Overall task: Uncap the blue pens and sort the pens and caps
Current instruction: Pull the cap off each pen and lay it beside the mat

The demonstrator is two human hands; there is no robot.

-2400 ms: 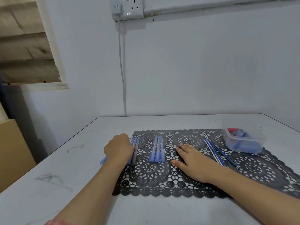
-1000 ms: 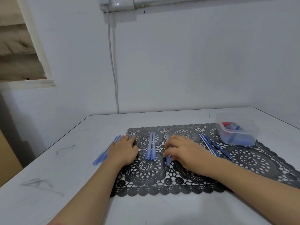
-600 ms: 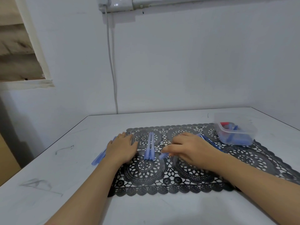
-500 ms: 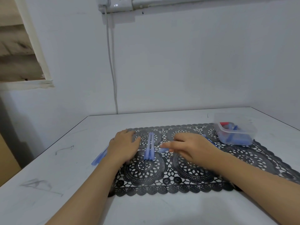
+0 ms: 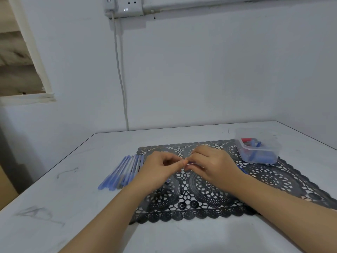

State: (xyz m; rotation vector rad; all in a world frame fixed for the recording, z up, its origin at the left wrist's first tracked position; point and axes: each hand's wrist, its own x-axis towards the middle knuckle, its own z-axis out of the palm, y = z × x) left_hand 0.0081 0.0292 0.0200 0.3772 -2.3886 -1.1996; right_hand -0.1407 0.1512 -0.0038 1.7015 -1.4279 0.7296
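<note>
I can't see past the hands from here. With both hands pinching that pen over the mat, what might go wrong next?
1. The left hand and right hand hide most of the pen, so a cap popping free could drop onto the lace mat and be hard to spot.
2. The pen row lies right beside the left forearm; a jerk may scatter it.
3. The plastic tub sits a reach away, so caps could miss it.

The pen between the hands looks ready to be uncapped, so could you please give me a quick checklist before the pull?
1. Both hands on the pen: ok, left hand and right hand pinch it.
2. Cap loosened: cannot tell, fingers hide it.
3. Container within view and open: ok.
4. Pen row lies apart from the hands: ok.
5. Mat flat: ok.
</note>
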